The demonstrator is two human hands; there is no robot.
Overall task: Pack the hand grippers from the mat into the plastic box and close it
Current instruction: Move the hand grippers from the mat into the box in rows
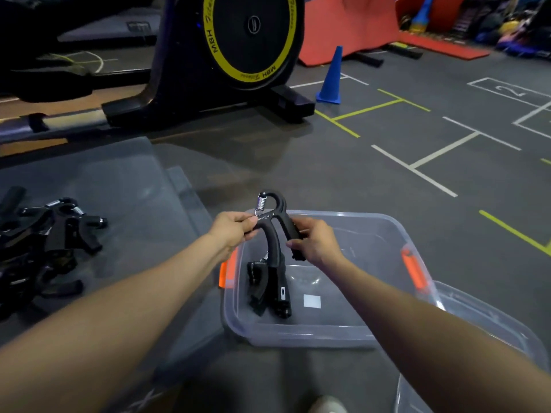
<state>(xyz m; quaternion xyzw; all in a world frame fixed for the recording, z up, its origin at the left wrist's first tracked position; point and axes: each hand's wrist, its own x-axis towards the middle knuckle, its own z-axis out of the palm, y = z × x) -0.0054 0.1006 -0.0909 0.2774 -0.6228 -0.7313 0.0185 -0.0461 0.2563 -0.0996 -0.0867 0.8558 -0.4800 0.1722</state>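
Hand gripper (pixel 272 225) is up over the plastic box (pixel 298 335). My left hand (pixel 234 229) pinches its spring end, my right hand (pixel 316 242) fingers curl round one handle. More grippers (pixel 41 239) lie on the mat (pixel 125 186) at nine o'clock.

We see a black hand gripper (pixel 272 231) with a silver spring, and more black hand grippers (pixel 44 248) piled on a grey mat (pixel 125 186). The plastic box (pixel 298 335) is clear with orange latches, and a small white label shows on its bottom. The floor (pixel 387 180) is dark grey, marked with white and yellow lines. A cone (pixel 331 77) is blue. The exercise machine (pixel 226 55) is black with a yellow ring, and a ramp (pixel 348 28) behind it is orange-red.
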